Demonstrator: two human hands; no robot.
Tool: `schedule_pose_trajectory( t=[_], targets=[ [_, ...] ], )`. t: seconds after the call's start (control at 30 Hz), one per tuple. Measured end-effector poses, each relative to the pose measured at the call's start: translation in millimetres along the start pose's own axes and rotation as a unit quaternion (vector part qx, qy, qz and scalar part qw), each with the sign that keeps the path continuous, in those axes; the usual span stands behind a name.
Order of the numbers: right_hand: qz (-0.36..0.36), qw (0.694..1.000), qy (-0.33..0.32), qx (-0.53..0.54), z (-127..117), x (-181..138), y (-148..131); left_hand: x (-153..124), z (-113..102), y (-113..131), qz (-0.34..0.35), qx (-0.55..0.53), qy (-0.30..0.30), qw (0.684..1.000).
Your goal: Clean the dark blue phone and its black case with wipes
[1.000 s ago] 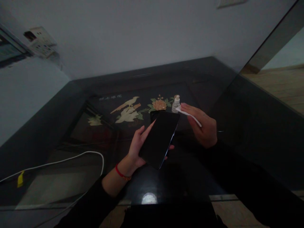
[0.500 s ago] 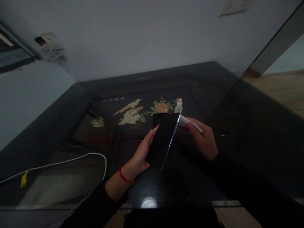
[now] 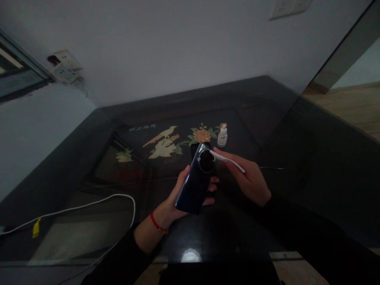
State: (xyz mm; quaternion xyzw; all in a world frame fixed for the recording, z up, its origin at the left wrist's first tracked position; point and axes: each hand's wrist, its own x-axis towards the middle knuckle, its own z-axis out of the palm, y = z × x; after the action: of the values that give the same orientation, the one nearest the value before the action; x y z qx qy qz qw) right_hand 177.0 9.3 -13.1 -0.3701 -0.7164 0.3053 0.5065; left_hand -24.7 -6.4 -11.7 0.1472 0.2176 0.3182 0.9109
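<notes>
A dark blue smartphone (image 3: 192, 190) lies in my left hand (image 3: 178, 196), its back and large round camera ring facing up at me. The thumb runs along one edge and the fingertips wrap the other. My right hand (image 3: 249, 178) pinches a folded white wipe (image 3: 227, 159), whose tip touches the rim of the camera ring. Just beyond the phone stands a small clear bottle (image 3: 222, 136) with a white top, upright on the table. Another dark flat object (image 3: 195, 148) lies partly hidden behind the phone's top end.
The glossy dark table (image 3: 285, 130) carries a picture of birds (image 3: 163, 146) and flowers. A white cable (image 3: 89, 202) with a yellow tag (image 3: 36, 228) curves over its left side. Wall sockets (image 3: 67, 65) sit at the back left, and others (image 3: 289, 7) at the upper right.
My left hand has turned the phone over, from its dark screen side to its camera side. The wipe in my right hand has shifted left from the phone's edge to the camera ring.
</notes>
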Motion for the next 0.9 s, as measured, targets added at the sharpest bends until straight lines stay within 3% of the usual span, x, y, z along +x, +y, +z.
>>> schedule_pose_trajectory(
  t=[0.13,0.27,0.5,0.63,0.8,0.9],
  targets=[
    [0.098,0.979,0.122,0.134,-5.8,6.8,16.7,-2.4,6.3,3.1,0.006,-0.021,0.005,1.0],
    [0.103,0.969,0.161,0.155,-7.4,10.4,18.6,-1.9,9.6,-1.3,0.008,-0.023,0.021,0.999],
    [0.003,0.994,0.041,-0.101,-10.9,5.3,-0.2,-1.7,13.5,-12.5,0.014,0.0,0.003,1.0],
    [-0.114,0.977,-0.018,-0.182,-8.4,1.6,0.8,-2.4,15.9,-18.7,0.026,0.024,0.007,0.999],
    [-0.263,0.936,-0.085,-0.217,-3.5,0.7,-5.7,-2.1,9.3,-25.7,0.034,0.014,0.064,0.997],
    [-0.281,0.927,-0.087,-0.234,-6.8,2.6,-5.8,-1.7,9.4,-25.4,0.04,0.012,0.071,0.997]
  ],
)
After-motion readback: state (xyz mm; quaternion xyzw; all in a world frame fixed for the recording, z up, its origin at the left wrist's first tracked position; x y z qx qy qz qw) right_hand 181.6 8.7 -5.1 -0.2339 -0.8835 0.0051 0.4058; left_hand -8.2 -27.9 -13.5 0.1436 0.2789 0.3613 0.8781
